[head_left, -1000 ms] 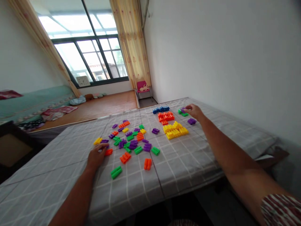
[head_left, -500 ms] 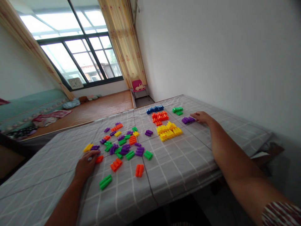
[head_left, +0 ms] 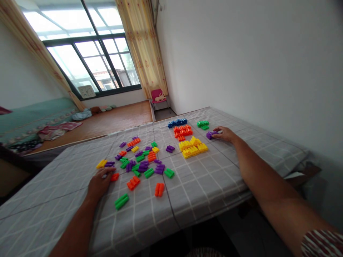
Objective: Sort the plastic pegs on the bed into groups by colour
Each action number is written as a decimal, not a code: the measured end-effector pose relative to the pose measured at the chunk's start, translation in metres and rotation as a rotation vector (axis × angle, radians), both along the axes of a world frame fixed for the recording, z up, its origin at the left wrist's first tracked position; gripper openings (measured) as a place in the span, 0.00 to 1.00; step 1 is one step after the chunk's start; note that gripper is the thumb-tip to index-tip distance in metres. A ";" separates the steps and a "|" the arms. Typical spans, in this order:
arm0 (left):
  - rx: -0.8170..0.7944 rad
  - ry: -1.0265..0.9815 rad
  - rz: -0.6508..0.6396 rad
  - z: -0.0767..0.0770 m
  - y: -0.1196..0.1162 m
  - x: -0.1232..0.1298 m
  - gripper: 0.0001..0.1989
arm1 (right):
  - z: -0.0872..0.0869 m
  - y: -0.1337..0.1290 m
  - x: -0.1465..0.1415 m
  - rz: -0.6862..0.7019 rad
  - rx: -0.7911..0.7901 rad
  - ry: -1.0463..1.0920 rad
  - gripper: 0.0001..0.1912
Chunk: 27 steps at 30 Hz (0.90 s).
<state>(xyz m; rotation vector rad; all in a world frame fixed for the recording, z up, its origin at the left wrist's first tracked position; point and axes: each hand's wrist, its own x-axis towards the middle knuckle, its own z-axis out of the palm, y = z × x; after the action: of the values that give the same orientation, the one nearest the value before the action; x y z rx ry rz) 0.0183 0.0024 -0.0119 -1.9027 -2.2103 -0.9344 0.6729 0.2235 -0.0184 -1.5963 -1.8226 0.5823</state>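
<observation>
my right hand (head_left: 223,134) has its fingertips on the purple cluster (head_left: 211,135), just beside the green cluster (head_left: 203,125) on the checked cloth (head_left: 200,189); whether i am pinching a piece or only touching, i cannot tell. my left hand (head_left: 101,182) rests low, fingers loosely curled, beside an orange piece (head_left: 115,177), near the scattered pieces (head_left: 143,166); its grip i cannot make out. the yellow cluster (head_left: 193,147), orange cluster (head_left: 183,132) and blue cluster (head_left: 177,123) lie between my hands. i can read no label or writing anywhere.
</observation>
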 end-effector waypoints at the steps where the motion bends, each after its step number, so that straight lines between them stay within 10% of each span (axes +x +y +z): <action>1: -0.001 -0.003 -0.003 0.000 0.000 0.000 0.19 | 0.000 0.000 -0.002 -0.005 0.008 -0.006 0.29; 14: 0.023 -0.070 -0.009 0.001 -0.005 0.024 0.17 | 0.013 -0.022 -0.006 -0.416 0.496 0.028 0.21; 18: 0.037 -0.077 -0.052 -0.003 -0.003 0.028 0.17 | 0.041 -0.048 -0.073 -0.206 0.589 0.008 0.20; 23: 0.019 -0.046 -0.067 -0.002 -0.006 0.034 0.15 | 0.066 -0.084 -0.197 0.381 0.384 -0.157 0.19; 27: 0.007 -0.060 -0.060 -0.001 -0.010 0.035 0.15 | 0.075 -0.071 -0.248 0.608 0.394 -0.267 0.16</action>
<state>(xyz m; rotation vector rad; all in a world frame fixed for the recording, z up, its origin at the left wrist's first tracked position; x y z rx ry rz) 0.0535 -0.0072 -0.0128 -1.9732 -2.1902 -1.0197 0.4246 0.1522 0.0570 -0.8797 -2.4596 0.2372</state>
